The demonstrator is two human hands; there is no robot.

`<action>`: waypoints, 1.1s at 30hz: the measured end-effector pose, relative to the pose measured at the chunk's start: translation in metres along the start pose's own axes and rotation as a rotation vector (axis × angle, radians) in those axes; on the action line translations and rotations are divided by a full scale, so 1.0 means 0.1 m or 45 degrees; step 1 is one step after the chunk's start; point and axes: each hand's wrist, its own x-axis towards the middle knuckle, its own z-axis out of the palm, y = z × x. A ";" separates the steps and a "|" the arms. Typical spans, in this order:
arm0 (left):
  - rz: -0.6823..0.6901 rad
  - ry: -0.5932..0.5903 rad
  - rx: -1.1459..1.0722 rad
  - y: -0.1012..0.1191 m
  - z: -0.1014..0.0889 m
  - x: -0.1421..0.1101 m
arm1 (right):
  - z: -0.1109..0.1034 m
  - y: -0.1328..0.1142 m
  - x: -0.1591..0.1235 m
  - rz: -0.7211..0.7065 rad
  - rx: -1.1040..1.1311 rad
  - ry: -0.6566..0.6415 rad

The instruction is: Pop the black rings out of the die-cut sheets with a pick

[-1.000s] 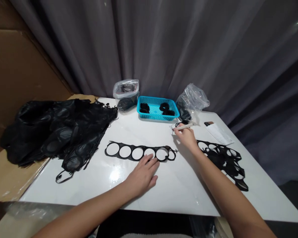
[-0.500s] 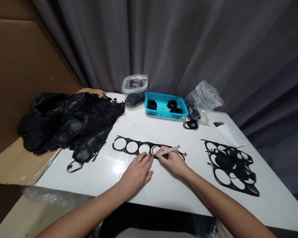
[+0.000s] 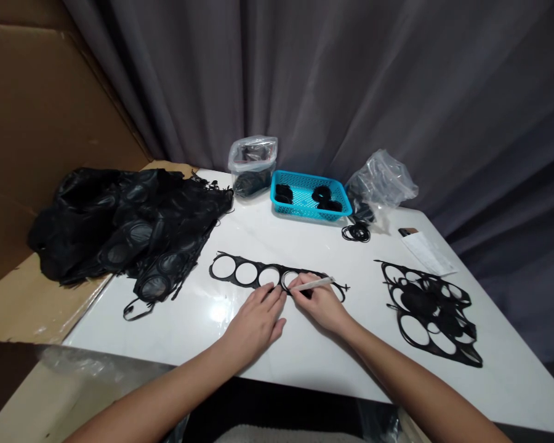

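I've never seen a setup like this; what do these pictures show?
No machine here: a person works bare-handed, and every picture comes from one head-worn camera looking forward and down. On the white table, the left hand touches a black strip with large round holes; the right hand holds a slim pale pen-like tool at it. Black cut-out sheets lie to the right, a heap of black sheeting to the left. Beyond the strip stands a blue basket holding black coils.

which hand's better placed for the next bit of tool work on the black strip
Probably the right hand: it holds the pale pen-like tool at a hole's edge in the black strip. The left hand, showing no tool, rests at the strip's near edge.
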 end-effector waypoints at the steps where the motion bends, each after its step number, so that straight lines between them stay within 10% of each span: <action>1: -0.002 -0.004 -0.001 0.00 0.00 0.00 | 0.01 -0.01 -0.02 -0.046 -0.056 0.014; 8: -0.021 -0.029 -0.027 0.01 -0.01 0.01 | 0.09 0.00 -0.09 -0.540 -0.590 0.014; 17: -0.030 -0.024 -0.093 0.01 -0.06 0.01 | -0.75 0.48 0.75 0.100 -0.636 0.617; 25: -0.046 0.105 -0.279 -0.11 -0.18 -0.20 | -0.25 0.00 0.60 0.137 0.138 0.139; 33: -0.136 0.093 -0.077 -0.20 -0.11 -0.31 | 0.20 -0.25 0.25 0.014 0.186 -0.150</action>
